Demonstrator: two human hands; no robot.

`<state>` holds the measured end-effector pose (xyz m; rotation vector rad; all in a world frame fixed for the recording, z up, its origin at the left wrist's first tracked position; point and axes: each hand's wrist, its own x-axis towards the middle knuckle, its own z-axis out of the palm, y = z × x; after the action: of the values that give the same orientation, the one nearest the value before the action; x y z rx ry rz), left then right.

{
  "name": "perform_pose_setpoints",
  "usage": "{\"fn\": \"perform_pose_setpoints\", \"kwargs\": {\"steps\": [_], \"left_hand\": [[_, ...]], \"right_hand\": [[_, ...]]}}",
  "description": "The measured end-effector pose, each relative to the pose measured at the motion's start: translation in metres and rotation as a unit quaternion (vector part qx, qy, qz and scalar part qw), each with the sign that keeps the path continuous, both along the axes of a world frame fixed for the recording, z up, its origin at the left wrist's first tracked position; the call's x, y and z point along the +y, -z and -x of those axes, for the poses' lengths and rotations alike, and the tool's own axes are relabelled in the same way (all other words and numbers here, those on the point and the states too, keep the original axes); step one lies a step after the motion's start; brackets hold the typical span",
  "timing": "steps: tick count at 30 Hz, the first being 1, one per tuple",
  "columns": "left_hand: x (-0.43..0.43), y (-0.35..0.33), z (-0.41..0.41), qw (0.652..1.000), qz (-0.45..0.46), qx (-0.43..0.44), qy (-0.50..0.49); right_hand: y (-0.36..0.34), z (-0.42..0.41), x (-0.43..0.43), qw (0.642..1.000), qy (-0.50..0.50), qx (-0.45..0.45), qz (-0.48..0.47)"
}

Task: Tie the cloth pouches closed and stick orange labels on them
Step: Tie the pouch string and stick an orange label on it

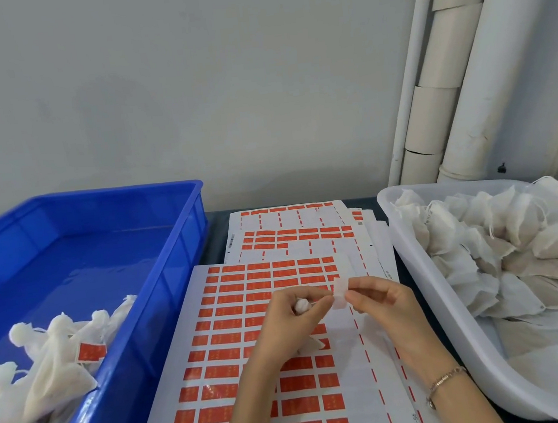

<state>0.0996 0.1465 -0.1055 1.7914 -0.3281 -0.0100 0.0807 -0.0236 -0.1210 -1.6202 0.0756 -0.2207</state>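
Now, left hand [292, 316]: curled round a pouch [302, 306], whose bunched neck shows between my fingers while its body hangs below my palm.
Right hand [380, 300]: thumb and forefinger pinch a label [341, 292] by one edge, pale side toward me, just beside my left fingertips.
Pouch and label: both are held up over the middle of the table [216, 238], above the label sheet [247, 318]. Whether the label touches the pouch's string I cannot tell.
Risk, sticking: the label looks flimsy and I hold it at one edge only, so I reckon it could fold onto itself or land crooked if I press before lining it up.
Risk, knot: if my left fingers ease while I press, the neck may slacken.
Blue crate [185, 248]: along the left edge. Tied pouches [46, 373] are heaped in its near corner, one showing an orange label [92, 351].
White tub [414, 266]: along the right edge, piled with loose pouches [514, 238]. No orange shows on them, so I judge them undone.
Label sheet: between crate and tub, overlapping more sheets toward the far edge.
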Motion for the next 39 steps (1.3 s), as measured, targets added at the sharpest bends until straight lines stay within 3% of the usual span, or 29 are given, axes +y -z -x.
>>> {"fn": "perform_pose_setpoints", "kwargs": {"steps": [15,39], "left_hand": [[-0.0017,0.0061,-0.0039,0.998,-0.016,-0.01,-0.055],[-0.0024,0.0044,-0.0031,0.997,-0.037,-0.006,-0.064]], "right_hand": [[-0.0055,0.0001,0.0012,0.999,-0.031,-0.025,-0.01],[0.003,-0.0011,0.0066,0.985,0.022,-0.106,0.133]]}}
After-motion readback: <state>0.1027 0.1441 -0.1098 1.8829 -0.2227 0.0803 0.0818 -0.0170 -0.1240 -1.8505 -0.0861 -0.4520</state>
